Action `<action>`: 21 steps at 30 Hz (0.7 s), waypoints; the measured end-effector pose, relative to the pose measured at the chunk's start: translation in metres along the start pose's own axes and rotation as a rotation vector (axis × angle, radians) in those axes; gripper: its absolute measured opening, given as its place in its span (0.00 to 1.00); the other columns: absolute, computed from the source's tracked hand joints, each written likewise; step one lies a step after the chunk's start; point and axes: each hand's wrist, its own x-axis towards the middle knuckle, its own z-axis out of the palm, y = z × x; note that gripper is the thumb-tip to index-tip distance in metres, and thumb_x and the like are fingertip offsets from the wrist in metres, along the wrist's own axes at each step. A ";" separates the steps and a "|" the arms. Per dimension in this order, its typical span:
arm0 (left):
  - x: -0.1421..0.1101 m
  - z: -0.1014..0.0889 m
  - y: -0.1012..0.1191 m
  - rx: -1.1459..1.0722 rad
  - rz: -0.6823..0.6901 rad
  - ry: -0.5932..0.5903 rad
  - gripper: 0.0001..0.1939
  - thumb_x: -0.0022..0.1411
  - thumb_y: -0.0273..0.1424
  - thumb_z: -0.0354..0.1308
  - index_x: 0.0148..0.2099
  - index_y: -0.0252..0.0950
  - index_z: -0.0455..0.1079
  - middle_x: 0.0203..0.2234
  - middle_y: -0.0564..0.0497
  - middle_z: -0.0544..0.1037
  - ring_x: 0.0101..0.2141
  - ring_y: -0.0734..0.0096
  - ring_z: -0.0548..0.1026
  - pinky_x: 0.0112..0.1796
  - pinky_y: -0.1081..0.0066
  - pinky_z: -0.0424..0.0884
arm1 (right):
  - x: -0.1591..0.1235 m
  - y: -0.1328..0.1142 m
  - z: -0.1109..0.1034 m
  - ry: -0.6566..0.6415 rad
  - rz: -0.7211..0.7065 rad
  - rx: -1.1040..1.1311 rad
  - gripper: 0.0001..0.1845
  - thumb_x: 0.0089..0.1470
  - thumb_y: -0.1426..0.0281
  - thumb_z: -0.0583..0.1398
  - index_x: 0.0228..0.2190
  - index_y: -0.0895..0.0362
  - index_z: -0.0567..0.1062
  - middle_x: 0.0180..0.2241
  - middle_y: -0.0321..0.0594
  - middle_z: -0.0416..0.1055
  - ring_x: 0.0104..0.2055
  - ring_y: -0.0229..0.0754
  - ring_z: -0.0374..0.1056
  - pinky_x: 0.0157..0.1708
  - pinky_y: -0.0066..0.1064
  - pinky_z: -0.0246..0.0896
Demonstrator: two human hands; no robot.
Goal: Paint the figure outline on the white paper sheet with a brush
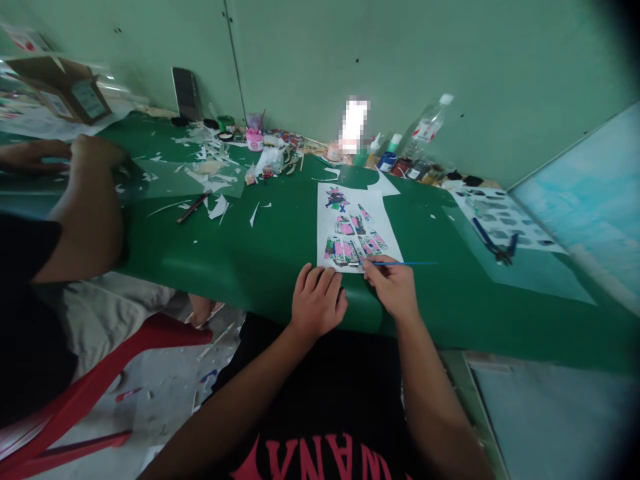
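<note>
A white sheet [356, 227] printed with figure parts, painted pink, green and purple, lies on the green table cover [260, 253] in front of me. My right hand [393, 287] pinches a thin blue paintbrush [400, 263], its tip at the sheet's lower edge. My left hand [319, 298] rests with fingers curled on the table, its fingertips holding down the sheet's bottom left corner.
A co-worker's arm [93, 207] lies on the table at the left, above a red plastic chair [90, 393]. Paper scraps [210, 173], paint pots [254, 139] and bottles [425, 130] line the back. Another printed sheet with blue pliers [495, 245] lies at the right.
</note>
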 end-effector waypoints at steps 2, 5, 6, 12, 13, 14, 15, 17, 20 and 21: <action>0.000 0.000 0.000 0.000 0.001 -0.001 0.16 0.63 0.33 0.57 0.52 0.35 0.72 0.48 0.45 0.79 0.50 0.54 0.73 0.60 0.51 0.60 | 0.001 0.000 0.000 0.000 -0.008 -0.025 0.13 0.53 0.60 0.64 0.32 0.58 0.79 0.20 0.36 0.71 0.21 0.38 0.64 0.21 0.28 0.57; 0.000 0.000 0.000 0.001 0.007 0.001 0.16 0.63 0.33 0.57 0.51 0.34 0.72 0.48 0.45 0.79 0.49 0.54 0.73 0.60 0.51 0.60 | 0.001 -0.003 0.001 0.002 -0.024 -0.059 0.13 0.54 0.60 0.63 0.32 0.58 0.79 0.20 0.36 0.72 0.20 0.38 0.64 0.22 0.29 0.58; 0.000 0.000 0.000 0.002 0.008 0.001 0.16 0.63 0.33 0.57 0.51 0.34 0.72 0.48 0.45 0.79 0.49 0.54 0.73 0.60 0.51 0.61 | 0.001 -0.005 0.001 0.006 -0.028 -0.073 0.13 0.54 0.60 0.63 0.32 0.58 0.79 0.20 0.36 0.72 0.20 0.38 0.64 0.22 0.29 0.58; 0.001 -0.001 0.000 0.005 0.008 -0.004 0.15 0.63 0.33 0.57 0.51 0.34 0.72 0.48 0.45 0.79 0.49 0.54 0.73 0.60 0.51 0.61 | 0.000 -0.006 0.002 0.048 -0.017 -0.068 0.13 0.54 0.60 0.63 0.31 0.58 0.78 0.19 0.35 0.72 0.21 0.38 0.65 0.23 0.28 0.58; 0.001 0.000 0.000 0.006 0.007 -0.003 0.15 0.63 0.33 0.57 0.51 0.34 0.72 0.48 0.45 0.79 0.49 0.54 0.73 0.60 0.51 0.61 | 0.000 -0.005 0.002 0.048 -0.011 -0.054 0.14 0.54 0.60 0.63 0.31 0.58 0.78 0.19 0.35 0.71 0.21 0.37 0.64 0.23 0.28 0.57; 0.001 0.000 0.000 0.006 0.006 -0.001 0.16 0.63 0.33 0.57 0.51 0.34 0.72 0.48 0.45 0.79 0.49 0.54 0.73 0.60 0.51 0.61 | 0.000 -0.005 0.002 0.045 -0.008 -0.043 0.14 0.54 0.59 0.63 0.31 0.58 0.78 0.19 0.35 0.71 0.20 0.37 0.64 0.22 0.28 0.57; 0.001 0.000 0.000 0.006 0.005 0.002 0.16 0.62 0.33 0.57 0.51 0.34 0.72 0.47 0.45 0.79 0.49 0.54 0.73 0.60 0.51 0.61 | 0.000 -0.005 0.002 0.041 -0.008 -0.037 0.14 0.54 0.59 0.63 0.31 0.58 0.78 0.19 0.35 0.71 0.20 0.37 0.64 0.22 0.28 0.57; 0.001 0.000 0.001 0.004 0.002 0.006 0.16 0.62 0.33 0.57 0.51 0.35 0.72 0.47 0.45 0.79 0.49 0.54 0.73 0.60 0.51 0.61 | 0.000 -0.005 0.002 0.029 -0.016 -0.043 0.14 0.54 0.59 0.62 0.32 0.58 0.78 0.20 0.35 0.72 0.20 0.37 0.64 0.22 0.28 0.57; 0.001 0.000 0.001 0.002 0.002 0.007 0.16 0.63 0.32 0.57 0.51 0.34 0.72 0.47 0.45 0.79 0.49 0.54 0.73 0.60 0.52 0.60 | 0.001 -0.007 0.002 0.020 -0.033 -0.075 0.13 0.54 0.60 0.63 0.31 0.58 0.79 0.20 0.36 0.72 0.21 0.38 0.65 0.23 0.29 0.58; 0.000 0.000 0.001 0.001 0.004 0.007 0.16 0.63 0.32 0.57 0.51 0.34 0.72 0.47 0.45 0.79 0.49 0.54 0.73 0.60 0.52 0.60 | 0.001 -0.007 0.002 0.022 -0.036 -0.086 0.13 0.54 0.61 0.63 0.31 0.58 0.79 0.20 0.36 0.72 0.21 0.38 0.65 0.24 0.29 0.58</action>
